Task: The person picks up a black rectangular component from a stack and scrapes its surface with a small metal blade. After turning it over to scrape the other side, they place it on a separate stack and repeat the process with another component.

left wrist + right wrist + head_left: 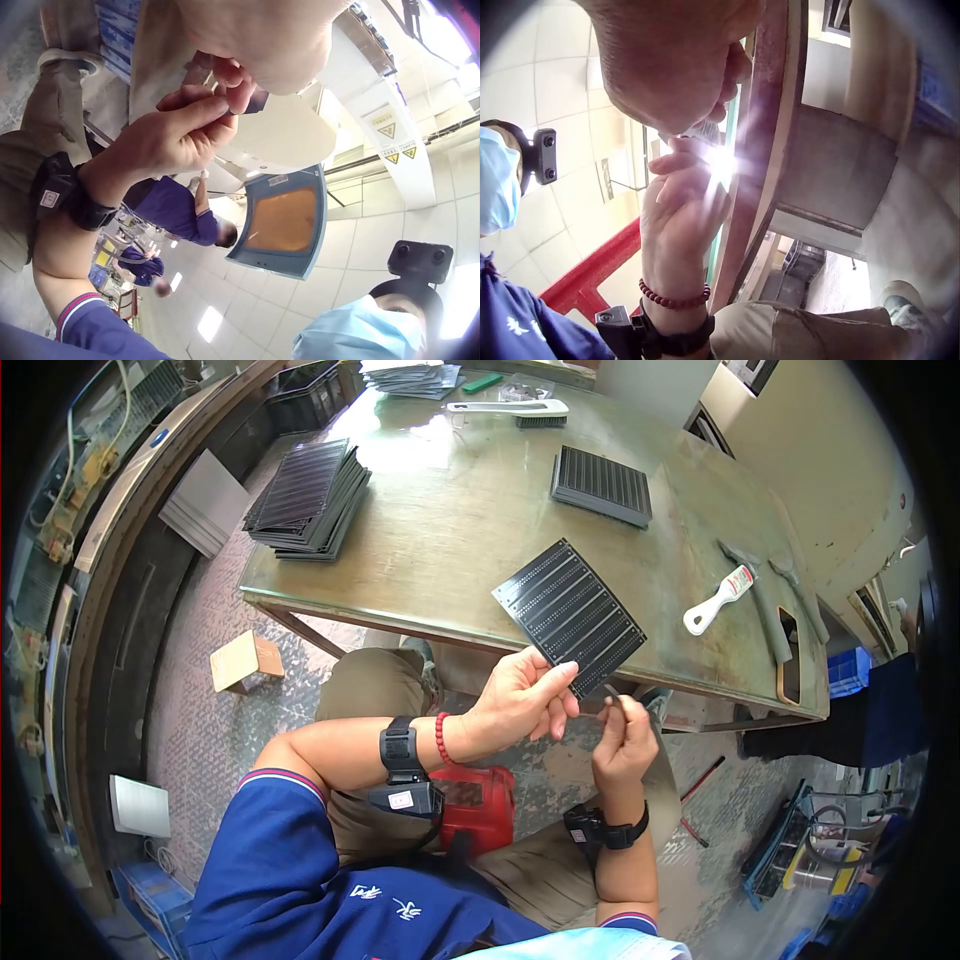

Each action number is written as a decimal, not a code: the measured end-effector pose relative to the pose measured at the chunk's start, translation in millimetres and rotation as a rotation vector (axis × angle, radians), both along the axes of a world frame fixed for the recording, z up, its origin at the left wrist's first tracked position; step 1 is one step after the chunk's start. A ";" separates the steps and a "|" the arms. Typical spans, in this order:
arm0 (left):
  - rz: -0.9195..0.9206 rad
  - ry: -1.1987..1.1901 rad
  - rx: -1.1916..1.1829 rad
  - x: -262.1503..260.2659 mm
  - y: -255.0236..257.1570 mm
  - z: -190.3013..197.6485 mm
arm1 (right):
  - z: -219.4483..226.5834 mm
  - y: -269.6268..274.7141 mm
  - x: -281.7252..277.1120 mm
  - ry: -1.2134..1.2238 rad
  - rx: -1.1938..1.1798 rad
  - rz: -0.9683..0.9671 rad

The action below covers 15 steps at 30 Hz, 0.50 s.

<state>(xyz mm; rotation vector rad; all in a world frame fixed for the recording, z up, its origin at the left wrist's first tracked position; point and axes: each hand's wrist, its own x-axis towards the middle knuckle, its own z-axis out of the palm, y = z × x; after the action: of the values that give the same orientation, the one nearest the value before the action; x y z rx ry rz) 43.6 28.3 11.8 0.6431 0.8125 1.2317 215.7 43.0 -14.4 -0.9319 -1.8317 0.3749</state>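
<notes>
My left hand (pixel 522 695) pinches a black printed circuit board panel (pixel 575 615) by its near edge, thumb on top. Rows of small holes and long slots run across the panel, which is tilted above the table's front edge. Close to the panel's lower right corner, my right hand (pixel 625 745) pinches a thin dark piece (pixel 611 691) between thumb and curled fingers; its kind is mostly hidden. From the left wrist, the right hand (pixel 172 139) shows right beside the left fingers. A red bead bracelet circles the left wrist (pixel 676 292).
On the table (pixel 440 550) lie a tall stack of black panels (pixel 310 500) at left and a smaller stack (pixel 601 485) at back right. A white-handled brush (pixel 510 407) lies far back. At right are another white-handled brush (pixel 718 600) and pliers-like tools (pixel 770 615).
</notes>
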 end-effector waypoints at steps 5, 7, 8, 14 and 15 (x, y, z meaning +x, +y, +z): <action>0.018 0.171 0.076 -2.4 -0.1 5.8 | -5.4 7.2 15.7 0.151 -0.200 -0.094; 0.273 0.595 0.615 -9.2 4.5 10.9 | -6.1 10.9 21.0 0.238 -0.212 -0.085; 0.360 0.899 0.819 -20.8 8.6 11.3 | -3.9 11.8 22.5 0.252 -0.199 -0.085; 0.308 1.389 0.747 -31.1 13.7 20.4 | -2.1 14.6 30.3 0.303 -0.204 -0.103; 0.296 1.337 0.729 -30.3 12.3 23.3 | -1.2 13.7 30.8 0.316 -0.218 -0.107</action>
<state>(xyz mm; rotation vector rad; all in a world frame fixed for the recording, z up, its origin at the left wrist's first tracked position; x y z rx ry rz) 13.4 40.7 35.2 2.1132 1.5760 1.2728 246.5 56.7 -15.6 -1.0496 -1.4666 0.6270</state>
